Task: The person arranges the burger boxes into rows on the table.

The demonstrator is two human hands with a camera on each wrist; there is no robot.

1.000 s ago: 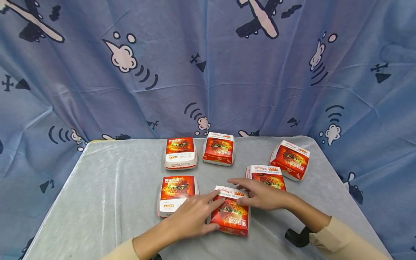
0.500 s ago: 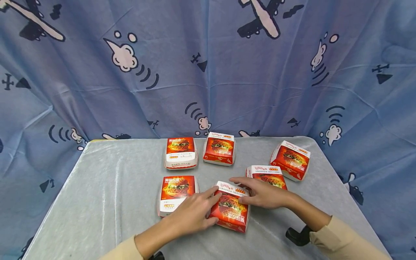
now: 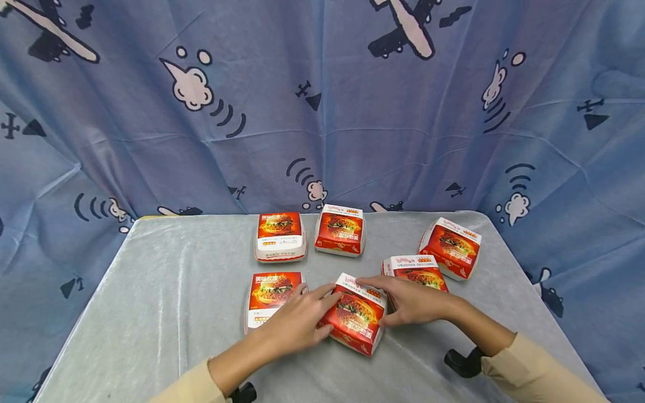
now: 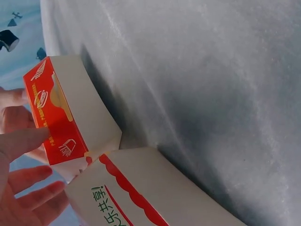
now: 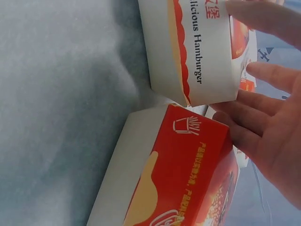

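Both hands are at the red-and-white hamburger box [image 3: 355,313] at the front middle of the table. My left hand [image 3: 297,318] holds its left side, thumb near the front corner and fingers on the top edge. In the left wrist view the thumb [image 4: 28,141] touches the box's red front [image 4: 56,117]. My right hand [image 3: 410,299] holds the back right corner, with the thumb along the right side. The right wrist view has the thumb at the edge of the white side [image 5: 207,52]; some fingertips are hidden behind it.
Left of it lies another hamburger box [image 3: 274,291], partly covered by my left hand. One box [image 3: 420,274] is close behind my right hand, with another [image 3: 450,249] beyond. Two more boxes [image 3: 280,238] stand at the back of the grey-clothed table [image 3: 146,313], before a blue curtain [image 3: 272,101].
The held box has turned clockwise as seen from above and shifted slightly back and left. Both hands stay on it, moving only a little. The other boxes barely move.
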